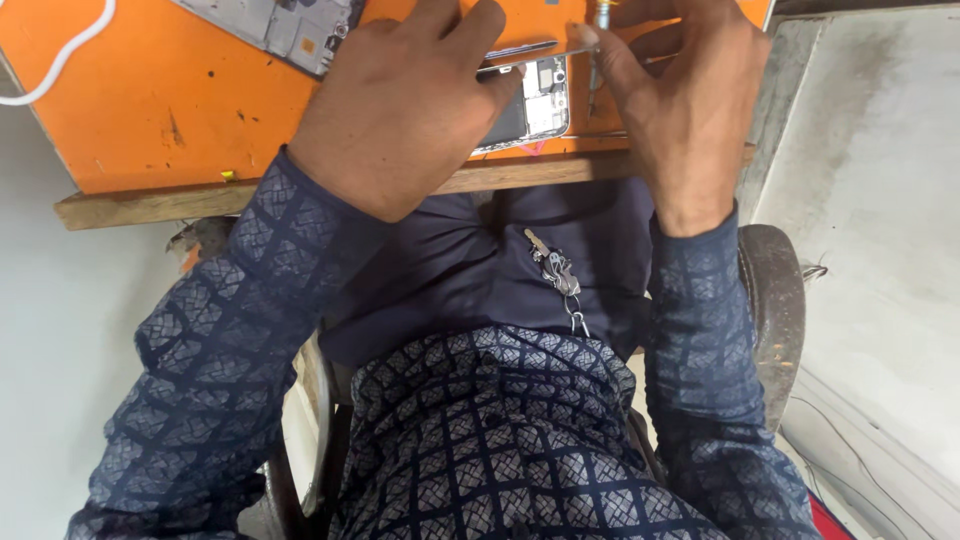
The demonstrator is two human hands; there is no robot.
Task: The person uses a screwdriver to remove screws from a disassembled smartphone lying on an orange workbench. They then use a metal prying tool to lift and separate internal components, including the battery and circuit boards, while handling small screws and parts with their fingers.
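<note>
An opened phone (pixel 538 105) lies on the orange worktop (pixel 150 100) near its front edge, its circuit board and battery showing. My left hand (pixel 400 110) rests over the phone's left side, fingers pinching a thin flat panel (pixel 530 50) lifted above it. From the right, my right hand (pixel 680 100) reaches in, thumb on the same panel's edge. A slim metal tool (pixel 600 40) stands between that hand's fingers, though the grip on it is partly hidden.
Another opened device (pixel 285 30) lies at the worktop's far edge. A white cable (pixel 60 55) curls at the top left. A bunch of keys (pixel 555 275) rests on my lap. A dark round seat edge (pixel 775 320) and grey concrete floor (pixel 880 200) are at right.
</note>
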